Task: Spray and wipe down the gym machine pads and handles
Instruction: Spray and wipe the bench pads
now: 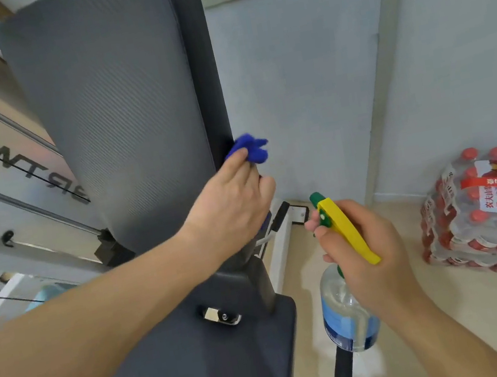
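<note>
The left hand [230, 204] closes its grip on a crumpled, fuzzy blue cloth [250, 148]. The cloth's bunched end sticks out above the fingers and touches the smooth dark side edge of the upright backrest pad [116, 111], a tall, rounded cushion with a finely ribbed grey face. Right of and below that grip, the right hand [366, 254] wraps its grip round the neck of a clear plastic spray bottle [345, 320] with a blue label, yellow sprayer head and green nozzle. The dark seat pad [203, 360] lies beneath both. Right of the bottle grip, a shrink-wrapped pack of red-capped bottles [490, 207] sits on the pale floor [462, 333].
</note>
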A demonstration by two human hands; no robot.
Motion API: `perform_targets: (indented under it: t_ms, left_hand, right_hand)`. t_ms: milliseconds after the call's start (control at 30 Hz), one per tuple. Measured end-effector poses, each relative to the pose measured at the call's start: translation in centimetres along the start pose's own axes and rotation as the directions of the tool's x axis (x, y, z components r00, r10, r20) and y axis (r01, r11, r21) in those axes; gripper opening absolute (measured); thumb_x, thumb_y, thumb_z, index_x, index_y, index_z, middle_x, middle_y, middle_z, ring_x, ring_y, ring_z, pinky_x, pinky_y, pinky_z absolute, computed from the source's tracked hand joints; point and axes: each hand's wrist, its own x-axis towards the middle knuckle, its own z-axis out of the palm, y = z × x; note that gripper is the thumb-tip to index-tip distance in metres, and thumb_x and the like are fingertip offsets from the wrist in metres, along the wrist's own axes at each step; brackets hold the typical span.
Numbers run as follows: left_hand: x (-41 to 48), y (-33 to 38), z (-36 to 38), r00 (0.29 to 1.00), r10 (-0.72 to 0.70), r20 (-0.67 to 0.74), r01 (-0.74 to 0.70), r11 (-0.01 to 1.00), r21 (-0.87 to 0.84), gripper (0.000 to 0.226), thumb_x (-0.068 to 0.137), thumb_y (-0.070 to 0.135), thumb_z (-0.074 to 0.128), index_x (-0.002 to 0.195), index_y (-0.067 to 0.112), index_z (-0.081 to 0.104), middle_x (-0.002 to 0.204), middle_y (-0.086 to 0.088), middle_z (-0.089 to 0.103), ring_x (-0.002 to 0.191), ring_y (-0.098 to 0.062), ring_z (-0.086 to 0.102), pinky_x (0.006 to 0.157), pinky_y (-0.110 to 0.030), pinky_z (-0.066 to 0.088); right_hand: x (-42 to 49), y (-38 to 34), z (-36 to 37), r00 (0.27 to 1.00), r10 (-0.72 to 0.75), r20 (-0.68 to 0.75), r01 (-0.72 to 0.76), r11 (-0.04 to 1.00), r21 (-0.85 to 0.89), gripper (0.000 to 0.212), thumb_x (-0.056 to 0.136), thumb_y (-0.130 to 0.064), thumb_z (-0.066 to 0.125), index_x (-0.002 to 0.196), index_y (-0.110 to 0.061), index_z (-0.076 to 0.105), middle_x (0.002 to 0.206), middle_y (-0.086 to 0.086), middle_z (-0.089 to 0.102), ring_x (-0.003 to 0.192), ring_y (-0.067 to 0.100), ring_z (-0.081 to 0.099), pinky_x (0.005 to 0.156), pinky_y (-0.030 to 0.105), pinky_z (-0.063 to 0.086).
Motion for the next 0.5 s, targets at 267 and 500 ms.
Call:
perform_targets:
  t_ms: [267,500]
  left_hand:
    - [-2.4,7.1,4.1,0.948,0.25,0.199,-0.233,0.967,-0.104,0.017,0.099,0.02,0.042,0.106,0.006,0.049,0.104,-0.021,0.068,0.103,-0.041,0.06,0.116,-0.053,0.027]
    - [-2.2,0.2,2.1,0.973,0.169,-0.157,-0.197,0.963,-0.183,0.024,0.101,0.011,0.033,0.102,0.006,0.057,0.122,-0.025,0.065,0.117,-0.038,0.062,0.125,-0.046,0.009]
  right_hand:
    - [-0.5,2.0,2.0,1.0,0.025,-0.012,-0.025,0.999,-0.039,0.01,0.1,-0.028,0.067,0.094,-0.023,0.072,0.073,0.003,0.066,0.069,0.028,0.064,0.065,0.059,0.057]
    - [0.1,-0.3,3.1,0.999,-0.009,-0.035,0.009,1.0,-0.001,0.014,0.099,-0.025,0.066,0.092,-0.013,0.069,0.076,0.012,0.066,0.073,0.036,0.063,0.066,0.06,0.056]
